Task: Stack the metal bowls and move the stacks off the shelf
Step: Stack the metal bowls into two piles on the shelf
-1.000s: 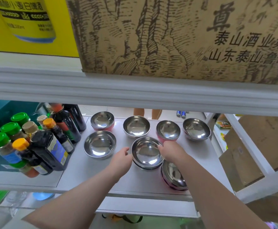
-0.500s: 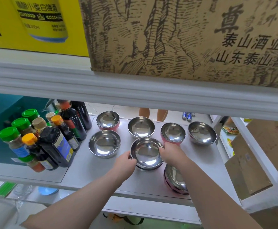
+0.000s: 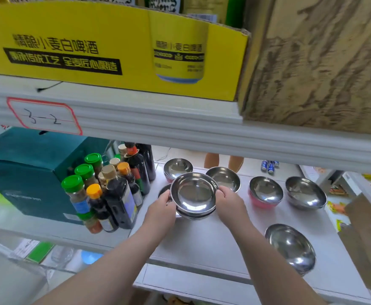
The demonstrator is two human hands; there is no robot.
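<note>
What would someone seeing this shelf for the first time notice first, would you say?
Probably the shiny metal bowl held by its rim between the left hand and right hand, at the centre of the white shelf. Next, the big yellow box on the shelf above, and the cluster of bottles with green and orange caps to the left.

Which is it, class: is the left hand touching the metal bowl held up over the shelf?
Touching. The head view shows the left hand with its fingers wrapped on the rim of the held bowl.
</note>
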